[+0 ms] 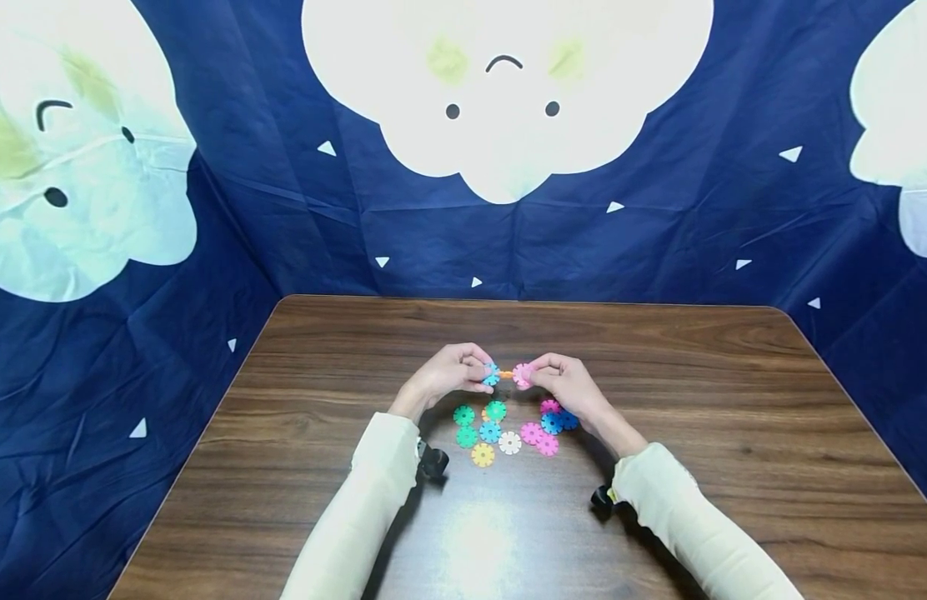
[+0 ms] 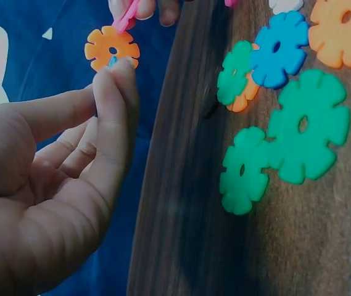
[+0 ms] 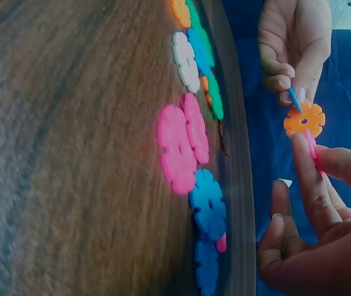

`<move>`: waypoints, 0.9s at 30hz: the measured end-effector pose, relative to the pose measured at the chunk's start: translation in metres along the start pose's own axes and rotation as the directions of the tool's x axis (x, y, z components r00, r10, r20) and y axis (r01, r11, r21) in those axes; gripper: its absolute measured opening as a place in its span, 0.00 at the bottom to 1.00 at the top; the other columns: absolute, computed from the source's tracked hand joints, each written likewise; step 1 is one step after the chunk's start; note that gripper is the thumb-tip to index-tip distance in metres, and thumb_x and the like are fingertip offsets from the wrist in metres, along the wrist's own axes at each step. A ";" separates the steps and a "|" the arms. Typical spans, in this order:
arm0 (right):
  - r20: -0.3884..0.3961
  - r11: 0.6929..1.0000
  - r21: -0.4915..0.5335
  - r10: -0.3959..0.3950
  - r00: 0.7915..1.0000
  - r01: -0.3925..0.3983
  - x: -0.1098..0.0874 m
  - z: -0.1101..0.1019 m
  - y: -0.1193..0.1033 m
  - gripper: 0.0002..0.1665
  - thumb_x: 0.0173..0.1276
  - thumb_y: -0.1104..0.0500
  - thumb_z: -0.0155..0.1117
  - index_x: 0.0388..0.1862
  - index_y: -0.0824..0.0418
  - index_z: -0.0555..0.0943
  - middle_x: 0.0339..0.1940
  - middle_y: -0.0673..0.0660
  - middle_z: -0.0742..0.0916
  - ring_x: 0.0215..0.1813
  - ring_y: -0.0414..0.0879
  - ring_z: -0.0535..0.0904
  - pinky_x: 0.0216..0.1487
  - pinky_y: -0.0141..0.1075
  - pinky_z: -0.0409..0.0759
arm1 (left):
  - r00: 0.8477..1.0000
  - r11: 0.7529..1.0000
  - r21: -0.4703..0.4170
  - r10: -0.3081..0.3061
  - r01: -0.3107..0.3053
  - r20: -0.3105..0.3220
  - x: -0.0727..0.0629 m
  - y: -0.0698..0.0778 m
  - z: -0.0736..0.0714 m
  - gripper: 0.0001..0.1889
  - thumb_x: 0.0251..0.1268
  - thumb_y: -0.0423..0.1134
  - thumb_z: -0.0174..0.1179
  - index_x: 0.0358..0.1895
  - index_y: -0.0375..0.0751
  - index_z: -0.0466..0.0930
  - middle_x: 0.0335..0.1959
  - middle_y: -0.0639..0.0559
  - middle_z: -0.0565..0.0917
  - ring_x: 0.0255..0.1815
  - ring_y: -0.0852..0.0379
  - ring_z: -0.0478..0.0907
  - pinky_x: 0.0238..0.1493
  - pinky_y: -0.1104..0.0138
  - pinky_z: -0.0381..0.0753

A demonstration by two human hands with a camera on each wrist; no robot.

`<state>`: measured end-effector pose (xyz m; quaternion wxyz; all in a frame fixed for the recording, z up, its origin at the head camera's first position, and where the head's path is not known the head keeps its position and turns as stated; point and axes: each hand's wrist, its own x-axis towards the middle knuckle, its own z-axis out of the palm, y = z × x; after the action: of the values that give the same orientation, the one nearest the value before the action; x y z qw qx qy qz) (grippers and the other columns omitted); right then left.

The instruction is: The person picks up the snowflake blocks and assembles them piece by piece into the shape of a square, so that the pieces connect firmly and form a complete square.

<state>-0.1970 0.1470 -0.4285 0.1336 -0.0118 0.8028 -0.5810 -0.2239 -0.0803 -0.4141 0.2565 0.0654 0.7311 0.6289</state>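
Above the table, my left hand [image 1: 458,372] pinches a blue notched disc [image 1: 491,374] between thumb and fingertips. My right hand [image 1: 567,382] pinches a pink notched disc [image 1: 521,375] the same way. Between them sits an orange notched disc [image 3: 305,120], edge-on in the head view. In the right wrist view the blue disc [image 3: 294,98] meets its upper edge and the pink disc [image 3: 311,143] its lower edge, both turned across it. Fingers hide most of the blue disc in the left wrist view, where the orange disc [image 2: 112,50] faces the camera.
Nearer the body, loose notched discs lie on the brown wooden table [image 1: 321,500]: several green ones [image 1: 467,436], a yellow one [image 1: 482,455], a white one [image 1: 510,442], pink ones [image 1: 547,444] and blue ones [image 1: 552,423]. Some overlap. A blue cloth backdrop [image 1: 433,225] stands behind the table.
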 end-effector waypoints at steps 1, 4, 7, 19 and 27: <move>0.001 1.000 -0.003 -0.006 1.000 0.006 0.000 0.001 0.001 0.11 0.67 0.54 0.62 0.42 0.59 0.81 0.35 0.51 0.89 0.50 0.48 0.81 0.56 0.45 0.75 | 1.000 1.000 0.006 0.003 -0.003 0.003 0.000 0.000 0.000 0.07 0.68 0.26 0.53 0.47 0.28 0.74 0.34 0.43 0.82 0.33 0.53 0.85 0.52 0.55 0.82; -0.004 1.000 0.012 -0.003 1.000 0.003 0.000 0.003 0.003 0.10 0.67 0.55 0.61 0.41 0.59 0.81 0.34 0.52 0.89 0.48 0.44 0.81 0.57 0.45 0.74 | 1.000 1.000 0.009 0.003 -0.003 0.009 0.000 -0.001 0.001 0.07 0.68 0.26 0.53 0.46 0.29 0.74 0.33 0.43 0.82 0.33 0.53 0.85 0.52 0.55 0.82; -0.009 1.000 0.023 -0.012 1.000 0.012 -0.001 0.004 0.004 0.09 0.68 0.56 0.60 0.41 0.61 0.81 0.34 0.52 0.89 0.46 0.43 0.81 0.57 0.45 0.75 | 1.000 1.000 0.006 0.017 -0.017 0.008 0.000 -0.001 0.003 0.06 0.67 0.25 0.53 0.45 0.28 0.73 0.32 0.43 0.82 0.32 0.53 0.85 0.52 0.54 0.82; -0.060 0.997 0.073 -0.022 0.998 0.026 -0.003 0.009 -0.004 0.09 0.67 0.61 0.61 0.42 0.66 0.79 0.36 0.58 0.89 0.48 0.56 0.82 0.56 0.49 0.75 | 0.996 0.997 -0.011 0.071 -0.072 -0.047 0.001 -0.003 0.007 0.05 0.65 0.22 0.53 0.43 0.27 0.73 0.26 0.46 0.81 0.29 0.52 0.84 0.49 0.53 0.83; -0.087 0.998 0.059 -0.030 0.996 0.036 -0.001 0.012 -0.005 0.08 0.65 0.60 0.63 0.39 0.64 0.81 0.31 0.55 0.89 0.44 0.56 0.81 0.47 0.44 0.77 | 0.996 0.998 0.006 0.055 -0.055 -0.068 -0.001 0.003 0.009 0.06 0.64 0.22 0.53 0.43 0.28 0.74 0.25 0.46 0.80 0.28 0.54 0.84 0.49 0.54 0.83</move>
<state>-0.1945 0.1349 -0.4273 0.0898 0.0039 0.7894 -0.6073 -0.2191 -0.0722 -0.4119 0.2141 0.0647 0.7386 0.6359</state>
